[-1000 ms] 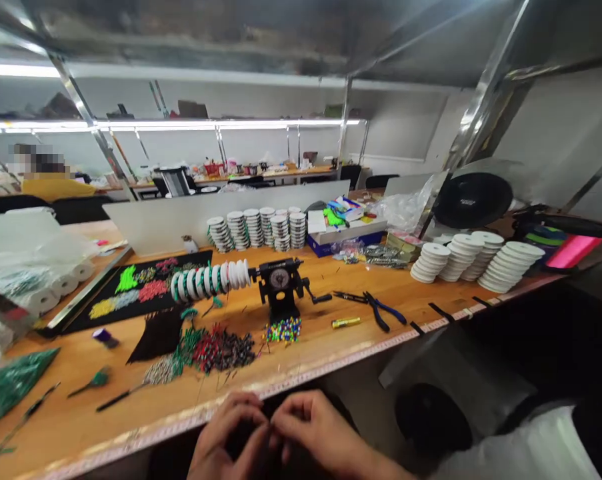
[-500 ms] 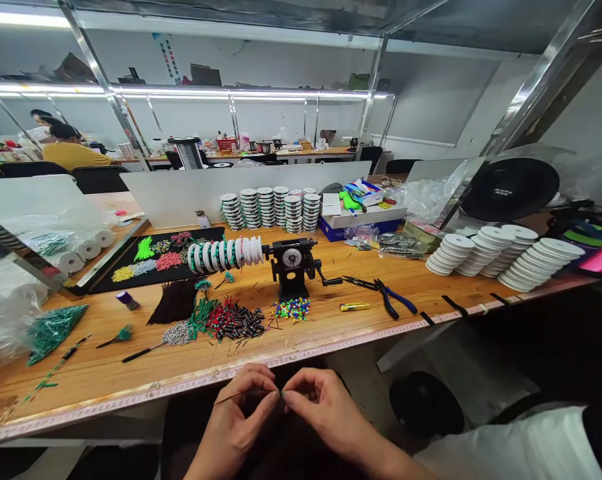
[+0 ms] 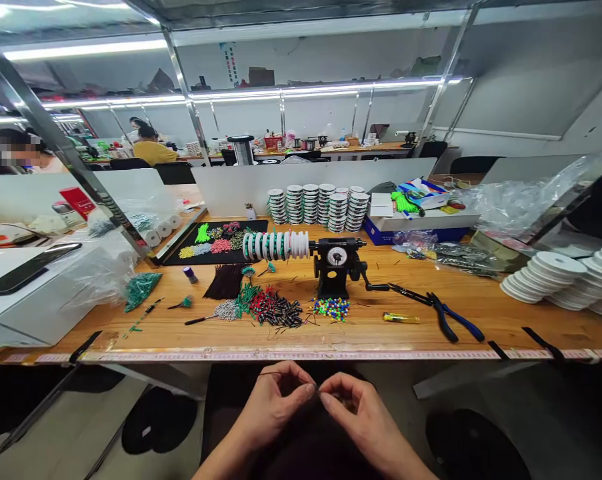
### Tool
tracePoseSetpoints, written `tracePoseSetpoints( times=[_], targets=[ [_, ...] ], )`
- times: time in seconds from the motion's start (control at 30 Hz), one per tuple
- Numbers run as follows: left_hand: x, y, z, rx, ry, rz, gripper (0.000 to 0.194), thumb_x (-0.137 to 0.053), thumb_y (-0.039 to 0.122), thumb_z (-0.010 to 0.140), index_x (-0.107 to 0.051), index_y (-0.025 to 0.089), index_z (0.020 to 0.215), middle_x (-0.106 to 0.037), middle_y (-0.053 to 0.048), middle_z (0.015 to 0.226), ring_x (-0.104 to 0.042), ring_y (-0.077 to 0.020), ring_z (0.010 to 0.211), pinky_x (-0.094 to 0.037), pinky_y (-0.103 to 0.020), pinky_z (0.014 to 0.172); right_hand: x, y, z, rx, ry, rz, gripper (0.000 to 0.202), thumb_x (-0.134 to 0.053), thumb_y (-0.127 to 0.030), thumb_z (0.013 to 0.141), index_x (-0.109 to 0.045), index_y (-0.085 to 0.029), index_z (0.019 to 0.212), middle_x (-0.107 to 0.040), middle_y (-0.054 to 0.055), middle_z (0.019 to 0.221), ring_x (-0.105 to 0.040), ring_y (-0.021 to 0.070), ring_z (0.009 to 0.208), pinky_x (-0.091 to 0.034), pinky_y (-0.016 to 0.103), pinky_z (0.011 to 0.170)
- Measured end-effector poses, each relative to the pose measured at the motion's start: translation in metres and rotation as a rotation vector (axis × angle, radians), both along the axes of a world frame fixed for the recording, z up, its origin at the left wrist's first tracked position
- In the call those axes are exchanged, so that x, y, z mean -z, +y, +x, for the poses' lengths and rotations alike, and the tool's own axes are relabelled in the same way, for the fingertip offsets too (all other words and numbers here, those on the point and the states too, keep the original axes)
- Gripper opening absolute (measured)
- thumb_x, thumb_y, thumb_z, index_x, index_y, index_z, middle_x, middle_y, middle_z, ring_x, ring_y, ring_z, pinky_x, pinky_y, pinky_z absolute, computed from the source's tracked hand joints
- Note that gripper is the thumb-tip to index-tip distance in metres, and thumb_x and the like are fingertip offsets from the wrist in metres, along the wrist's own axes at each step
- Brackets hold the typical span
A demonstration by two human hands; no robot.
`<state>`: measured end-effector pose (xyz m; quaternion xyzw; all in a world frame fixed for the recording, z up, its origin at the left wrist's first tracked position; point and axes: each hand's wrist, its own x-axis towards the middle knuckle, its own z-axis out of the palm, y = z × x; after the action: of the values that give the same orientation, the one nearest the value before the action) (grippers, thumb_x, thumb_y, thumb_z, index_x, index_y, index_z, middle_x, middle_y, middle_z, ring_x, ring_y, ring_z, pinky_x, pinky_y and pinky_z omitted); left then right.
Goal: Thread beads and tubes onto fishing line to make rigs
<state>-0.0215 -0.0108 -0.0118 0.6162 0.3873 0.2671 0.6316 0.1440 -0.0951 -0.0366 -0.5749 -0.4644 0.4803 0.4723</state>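
Observation:
Below the table's front edge, my left hand (image 3: 279, 404) is closed in a pinch on a thin dark strand (image 3: 267, 374), whose end sticks out behind the fingers. My right hand (image 3: 365, 408) faces it, thumb and forefinger pressed together. Whatever is between those fingertips is too small to make out. A narrow gap separates the two pinches. On the table beyond lie piles of red and black small tubes (image 3: 275, 308), silvery beads (image 3: 227, 309) and multicoloured beads (image 3: 332, 309). Behind them stands a black hand-crank winder (image 3: 333, 270) with white spools (image 3: 275, 245) on its shaft.
Pliers (image 3: 445, 319) and a yellow tube (image 3: 401, 318) lie to the right, near stacked white spools (image 3: 543, 277). More spool stacks (image 3: 311, 205) stand at the back beside a blue box (image 3: 421, 230). A white box (image 3: 31, 293) carries a phone (image 3: 31, 268) on the left. Other people (image 3: 153, 150) sit farther off.
The view has turned left, so the table's things appear farther right and the white box with the phone has come in. My hands stay close together, both still pinching.

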Motion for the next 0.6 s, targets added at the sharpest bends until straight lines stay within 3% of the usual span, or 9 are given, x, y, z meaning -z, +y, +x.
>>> tracePoseSetpoints(
  times=[0.2,0.3,0.4,0.47,0.6],
  targets=[
    [0.005,0.001,-0.001,-0.006,-0.104,-0.229,0.042,-0.087,0.049,0.065,-0.064,0.015,0.070,-0.072,-0.007,0.070,-0.064,-0.0158,0.064,-0.046,-0.025,0.061,-0.005,-0.003,-0.001,0.055,-0.069,0.085,0.031,-0.062,-0.045,0.092,-0.071,-0.018,0.078,-0.066,0.005,0.076,-0.058,0.0216,0.075,-0.043,0.029,0.068],
    [0.002,0.003,-0.006,-0.034,-0.146,-0.352,0.042,-0.087,0.047,0.066,-0.061,0.015,0.073,-0.073,-0.006,0.075,-0.069,-0.0149,0.066,-0.048,-0.022,0.061,-0.005,-0.005,-0.005,0.102,0.171,0.137,0.036,-0.068,-0.051,0.089,-0.069,-0.018,0.076,-0.069,0.010,0.096,-0.060,0.0194,0.071,-0.046,0.029,0.064],
    [-0.004,0.004,-0.012,-0.041,-0.173,-0.432,0.040,-0.087,0.044,0.068,-0.060,0.015,0.073,-0.071,-0.004,0.076,-0.069,-0.0119,0.067,-0.047,-0.018,0.062,-0.008,-0.008,-0.012,0.131,0.533,0.130,0.040,-0.076,-0.055,0.082,-0.066,-0.018,0.074,-0.068,0.017,0.114,-0.066,0.0245,0.082,-0.050,0.029,0.061],
    [-0.007,0.004,-0.016,-0.027,-0.174,-0.465,0.041,-0.089,0.043,0.066,-0.060,0.014,0.070,-0.070,-0.004,0.073,-0.068,-0.0116,0.065,-0.046,-0.017,0.060,-0.012,-0.009,-0.016,0.139,0.711,0.105,0.039,-0.081,-0.053,0.078,-0.064,-0.018,0.074,-0.071,0.016,0.105,-0.068,0.0266,0.088,-0.052,0.031,0.068],
    [-0.015,0.010,-0.025,-0.033,-0.132,-0.451,0.042,-0.090,0.043,0.063,-0.060,0.014,0.069,-0.070,-0.004,0.072,-0.068,-0.0110,0.062,-0.043,-0.015,0.055,-0.015,-0.007,-0.019,0.208,0.874,0.053,0.034,-0.087,-0.045,0.076,-0.066,-0.018,0.076,-0.072,0.007,0.090,-0.069,0.0212,0.086,-0.053,0.028,0.076]
  ],
)
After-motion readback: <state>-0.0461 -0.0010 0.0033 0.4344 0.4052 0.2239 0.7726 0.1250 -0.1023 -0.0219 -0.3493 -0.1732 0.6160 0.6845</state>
